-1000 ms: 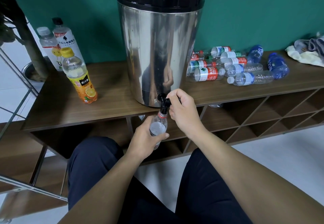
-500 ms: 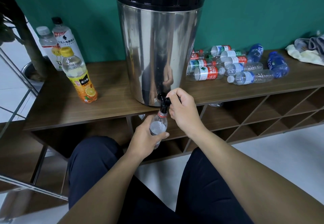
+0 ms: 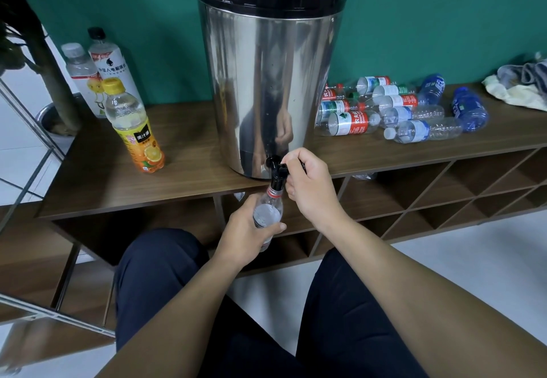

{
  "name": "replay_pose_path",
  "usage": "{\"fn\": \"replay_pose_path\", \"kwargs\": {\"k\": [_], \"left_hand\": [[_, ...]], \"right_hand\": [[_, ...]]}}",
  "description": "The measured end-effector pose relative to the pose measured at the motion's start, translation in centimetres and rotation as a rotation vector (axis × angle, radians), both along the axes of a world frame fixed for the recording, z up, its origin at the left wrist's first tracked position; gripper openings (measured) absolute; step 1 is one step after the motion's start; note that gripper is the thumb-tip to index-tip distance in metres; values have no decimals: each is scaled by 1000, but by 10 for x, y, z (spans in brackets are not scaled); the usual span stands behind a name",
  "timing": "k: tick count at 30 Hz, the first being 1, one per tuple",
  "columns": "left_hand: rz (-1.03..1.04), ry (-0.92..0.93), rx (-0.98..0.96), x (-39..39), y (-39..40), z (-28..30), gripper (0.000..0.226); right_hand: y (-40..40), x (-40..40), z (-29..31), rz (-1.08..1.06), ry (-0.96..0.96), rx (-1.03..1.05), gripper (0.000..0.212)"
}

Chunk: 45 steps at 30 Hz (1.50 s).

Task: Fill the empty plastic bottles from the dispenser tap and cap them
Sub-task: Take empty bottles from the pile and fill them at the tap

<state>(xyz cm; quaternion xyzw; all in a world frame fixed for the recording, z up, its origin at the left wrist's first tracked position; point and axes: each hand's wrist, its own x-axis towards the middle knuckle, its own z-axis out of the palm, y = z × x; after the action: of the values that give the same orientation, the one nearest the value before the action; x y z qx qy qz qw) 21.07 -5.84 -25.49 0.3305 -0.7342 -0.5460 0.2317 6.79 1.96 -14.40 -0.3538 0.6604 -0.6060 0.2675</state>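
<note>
Filling step: left hand (image 3: pixel 247 231) grips clear plastic bottle (image 3: pixel 268 214) under tap (image 3: pixel 278 171); right hand (image 3: pixel 310 188) pinches tap lever. Next: shut tap, cap bottle.

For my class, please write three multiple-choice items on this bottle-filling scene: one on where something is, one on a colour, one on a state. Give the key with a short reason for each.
1. Where does the orange juice bottle stand?
A. left of the steel dispenser
B. among the lying bottles
C. on the floor

2. What colour is the tap?
A. red
B. black
C. white

3. What is the left hand doing?
A. lying flat on the shelf
B. screwing on a cap
C. gripping a clear bottle under the tap

Key: 1 A, it stands upright on the wooden shelf left of the dispenser; 2 B, spout and lever are black; 3 C, its fingers wrap the bottle while the right hand holds the tap lever.
</note>
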Motion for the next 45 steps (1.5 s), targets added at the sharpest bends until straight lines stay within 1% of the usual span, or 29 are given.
{"fn": "replay_pose_path", "kwargs": {"k": [3,9,13,18,21,25,31,35,45], "left_hand": [[-1,-7,5,0,0,0,64],[10,18,37,0,1,1,60],[1,-5,14,0,1,1,63],[-2,10,13,-1,1,0,62],[-1,23,50,-1,1,0,60],[-5,3,20,-1,0,-2,63],[-17,-13,-20,-2,-2,-4,63],[-18,-31,-11,-1,-1,-3,63],[-19,-32,-26,-1,-1,-3,63]], "right_hand": [[0,0,0,3,4,-1,36],[0,0,0,-1,3,-6,35],[0,0,0,3,2,-6,34],[0,0,-1,-2,0,-12,33],[-1,0,-1,-5,-10,-14,37],[-1,0,-1,2,-16,-22,39],[-1,-1,-2,0,-7,-15,35],[-2,-1,-3,-2,0,-10,32],[-2,-1,-3,-4,-1,-8,30]]}}
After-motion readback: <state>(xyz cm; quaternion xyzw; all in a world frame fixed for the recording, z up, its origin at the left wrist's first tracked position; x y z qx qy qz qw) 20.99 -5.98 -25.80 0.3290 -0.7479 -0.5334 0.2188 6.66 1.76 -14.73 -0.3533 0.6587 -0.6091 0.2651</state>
